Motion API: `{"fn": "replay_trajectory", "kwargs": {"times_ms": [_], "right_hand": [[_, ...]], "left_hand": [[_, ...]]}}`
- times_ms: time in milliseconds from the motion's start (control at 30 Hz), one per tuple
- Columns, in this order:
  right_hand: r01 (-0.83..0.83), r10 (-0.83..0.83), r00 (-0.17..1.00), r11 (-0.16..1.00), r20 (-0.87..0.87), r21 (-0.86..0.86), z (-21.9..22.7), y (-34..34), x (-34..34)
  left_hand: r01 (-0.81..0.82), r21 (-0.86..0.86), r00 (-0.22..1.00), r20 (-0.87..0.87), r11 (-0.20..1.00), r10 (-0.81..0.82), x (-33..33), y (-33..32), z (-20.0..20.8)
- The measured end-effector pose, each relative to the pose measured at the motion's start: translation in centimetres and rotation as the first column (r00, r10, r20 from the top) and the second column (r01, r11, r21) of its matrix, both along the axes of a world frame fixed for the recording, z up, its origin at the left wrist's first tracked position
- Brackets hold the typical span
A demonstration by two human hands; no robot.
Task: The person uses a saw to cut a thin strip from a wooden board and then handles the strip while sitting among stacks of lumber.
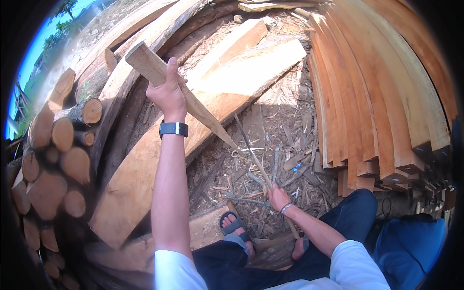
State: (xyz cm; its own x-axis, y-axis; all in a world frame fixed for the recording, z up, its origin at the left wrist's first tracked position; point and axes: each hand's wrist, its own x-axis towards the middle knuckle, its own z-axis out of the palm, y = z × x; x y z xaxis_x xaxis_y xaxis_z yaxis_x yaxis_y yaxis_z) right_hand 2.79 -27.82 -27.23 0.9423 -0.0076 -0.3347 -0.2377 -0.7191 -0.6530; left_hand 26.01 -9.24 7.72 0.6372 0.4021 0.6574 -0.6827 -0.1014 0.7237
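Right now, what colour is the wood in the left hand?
The wood is light tan-brown, best seen in the head view.

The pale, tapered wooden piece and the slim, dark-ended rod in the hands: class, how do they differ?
The pale, tapered wooden piece is broad above and narrows downward; the slim, dark-ended rod is thin throughout.
The piece is pale brown; the rod darkens toward its upper end.
The left hand holds the piece near its wide end; the right hand grips the rod well below its dark end.
Both slant from upper left to lower right.
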Motion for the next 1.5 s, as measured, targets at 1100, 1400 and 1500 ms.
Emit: {"fn": "replay_trajectory", "kwargs": {"times_ms": [1100, 1400, 1500], "right_hand": [[0.034, -0.002, 0.995, 0.949, -0.103, 0.314, 1.0, 0.1, -1.4], [0.33, -0.025, 0.888, 0.727, -0.458, 0.602, 3.4, -2.0, -6.4], [0.551, 0.081, 0.706, 0.561, -0.704, 0.617, 5.2, -2.7, -8.7]], "left_hand": [[-0.027, -0.013, 0.996, -0.085, 1.0, 0.026, -0.4, 0.6, 0.2], [-0.128, -0.019, 0.985, -0.116, 0.992, 0.125, 0.1, 1.7, 0.2], [-0.128, -0.009, 0.983, -0.136, 0.992, 0.126, -0.2, 2.5, -0.2]]}}
